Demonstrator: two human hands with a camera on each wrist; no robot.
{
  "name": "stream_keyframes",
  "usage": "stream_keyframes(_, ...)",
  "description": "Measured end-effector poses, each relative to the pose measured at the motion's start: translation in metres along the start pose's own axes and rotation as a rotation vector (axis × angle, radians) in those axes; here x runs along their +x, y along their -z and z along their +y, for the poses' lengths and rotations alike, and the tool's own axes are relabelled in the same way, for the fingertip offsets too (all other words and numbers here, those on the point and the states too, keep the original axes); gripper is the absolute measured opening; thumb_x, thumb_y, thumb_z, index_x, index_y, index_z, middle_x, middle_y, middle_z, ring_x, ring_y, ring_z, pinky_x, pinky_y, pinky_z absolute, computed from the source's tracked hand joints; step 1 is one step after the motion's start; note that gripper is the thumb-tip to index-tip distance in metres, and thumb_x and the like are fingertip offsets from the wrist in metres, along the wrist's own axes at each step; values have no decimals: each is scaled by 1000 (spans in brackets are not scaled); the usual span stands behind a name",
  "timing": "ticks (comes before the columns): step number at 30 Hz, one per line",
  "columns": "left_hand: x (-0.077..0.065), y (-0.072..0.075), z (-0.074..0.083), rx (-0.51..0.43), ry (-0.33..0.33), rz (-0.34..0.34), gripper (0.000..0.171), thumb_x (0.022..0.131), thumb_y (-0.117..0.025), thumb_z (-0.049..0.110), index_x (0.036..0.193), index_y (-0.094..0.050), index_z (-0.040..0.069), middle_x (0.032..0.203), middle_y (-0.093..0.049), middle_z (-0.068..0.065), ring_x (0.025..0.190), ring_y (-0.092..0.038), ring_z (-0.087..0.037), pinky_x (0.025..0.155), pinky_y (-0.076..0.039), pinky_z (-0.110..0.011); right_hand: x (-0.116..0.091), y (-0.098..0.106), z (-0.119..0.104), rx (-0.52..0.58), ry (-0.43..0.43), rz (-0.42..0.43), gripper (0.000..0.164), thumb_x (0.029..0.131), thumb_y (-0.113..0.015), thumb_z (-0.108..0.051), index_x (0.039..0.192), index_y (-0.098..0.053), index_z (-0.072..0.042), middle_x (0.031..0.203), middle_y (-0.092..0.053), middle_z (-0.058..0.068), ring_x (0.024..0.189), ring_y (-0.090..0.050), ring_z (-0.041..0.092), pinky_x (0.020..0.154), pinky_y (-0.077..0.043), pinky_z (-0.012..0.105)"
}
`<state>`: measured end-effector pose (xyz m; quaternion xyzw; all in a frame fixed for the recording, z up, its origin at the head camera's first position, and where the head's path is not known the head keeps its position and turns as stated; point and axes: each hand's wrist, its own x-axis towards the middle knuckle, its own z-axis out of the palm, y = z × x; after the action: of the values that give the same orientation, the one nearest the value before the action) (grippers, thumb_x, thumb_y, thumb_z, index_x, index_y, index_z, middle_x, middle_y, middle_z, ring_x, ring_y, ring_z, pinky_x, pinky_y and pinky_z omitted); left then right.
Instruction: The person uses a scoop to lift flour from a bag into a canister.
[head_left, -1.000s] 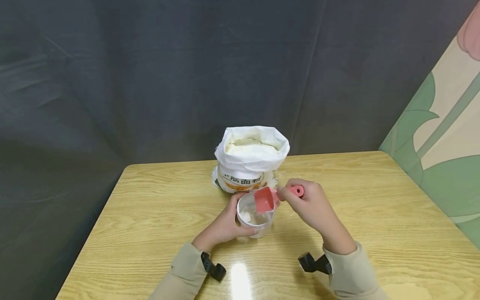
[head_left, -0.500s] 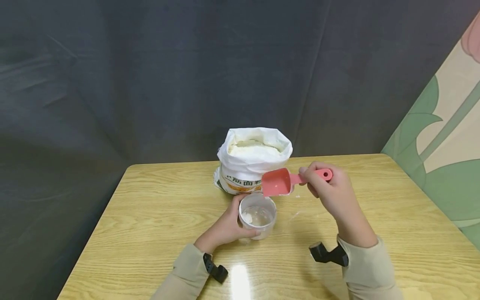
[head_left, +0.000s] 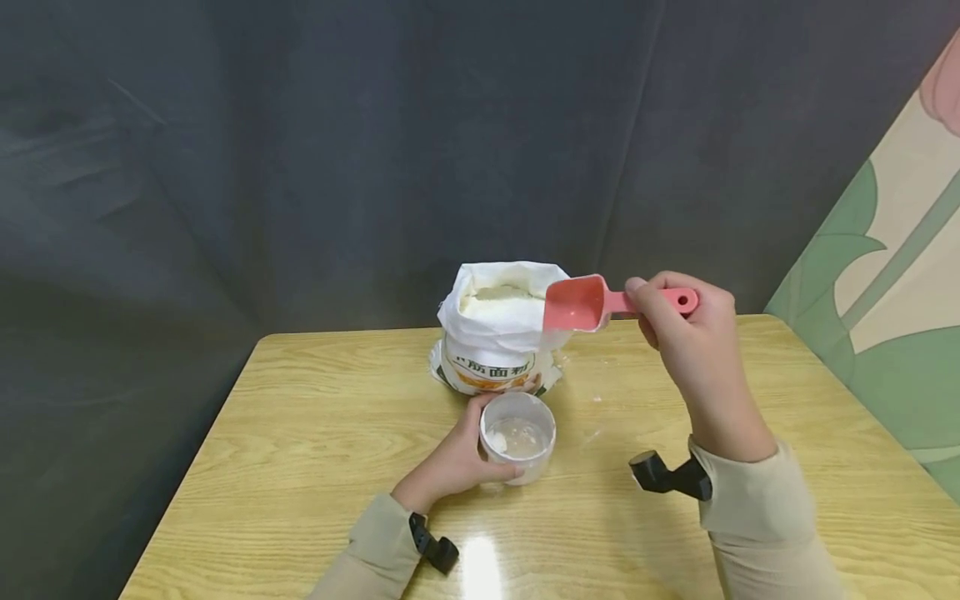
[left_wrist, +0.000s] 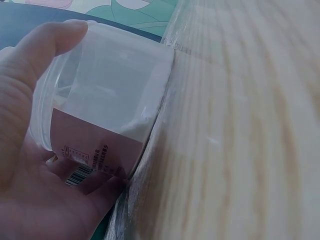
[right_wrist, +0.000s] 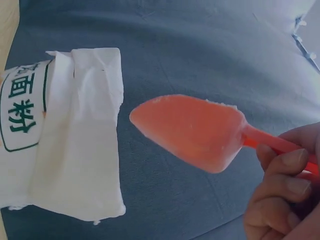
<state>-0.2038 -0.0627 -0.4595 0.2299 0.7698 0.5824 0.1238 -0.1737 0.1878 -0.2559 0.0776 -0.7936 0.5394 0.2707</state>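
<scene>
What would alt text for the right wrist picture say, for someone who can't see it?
A right hand holds a coral scoop by its handle, fingers curled. The scoop's tip points toward, without touching, a white bag with dark green characters at left; dark cloth is behind.

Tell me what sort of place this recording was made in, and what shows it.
Most likely an indoor filming setup rather than a working kitchen: a dark grey cloth backdrop stands behind a yellowish wood-grain table, and small black cameras sit at both wrists.
</scene>
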Motion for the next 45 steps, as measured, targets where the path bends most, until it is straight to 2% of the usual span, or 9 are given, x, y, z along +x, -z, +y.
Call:
stream_keyframes(6,1,-3,0,-7,1,-2,107,70,-94,19,153,-25,19,148,-42,-4,138,-42,-27,116,-27,-49,20,0,-8,-96,0,-3,39,99,-64,-30,70,-61,-3,55,-46,2,49,-36,19,40,-27,32)
stream_keyframes(14,2,-4,-1,4,-3,11,104,72,-93,20,152,-27,16,148,-42,-7,138,-42,-28,116,-28,-51,54,-18,-8,-233,-87,-154,45,96,-62,-34,62,-49,-7,53,-38,1,49,-33,19,43,-26,34)
stream_keyframes(21,3,-3,-1,1,2,3,103,72,-93,20,151,-27,16,147,-43,-7,137,-43,-28,116,-28,-50,73,-36,0,-371,-74,-264,44,95,-61,-31,61,-43,-10,55,-35,-1,53,-33,18,48,-27,34)
stream_keyframes(27,3,-3,1,-3,-5,11,102,72,-93,18,150,-28,16,147,-43,-7,137,-43,-28,116,-28,-51,83,-49,5,-407,-84,-315,41,95,-64,-29,63,-50,-8,55,-40,0,53,-36,17,51,-31,35)
stream_keyframes(31,2,-3,1,6,-7,12,102,72,-93,18,151,-28,16,147,-42,-8,137,-42,-29,115,-28,-51,88,-57,8,-436,-128,-354,39,95,-65,-27,65,-54,-6,56,-43,1,54,-38,17,52,-33,33)
stream_keyframes(38,2,-3,-1,1,-3,16,102,72,-93,18,151,-27,15,147,-42,-9,137,-42,-28,115,-28,-50,90,-71,14,-421,-204,-397,39,97,-63,-28,64,-54,-8,56,-45,0,53,-38,15,52,-33,32)
stream_keyframes(45,1,-2,-4,-5,-15,8,102,72,-92,19,151,-27,17,148,-41,-8,137,-43,-28,115,-29,-50,88,-78,20,-396,-300,-399,42,99,-62,-29,64,-52,-8,56,-44,-1,52,-38,15,52,-34,31)
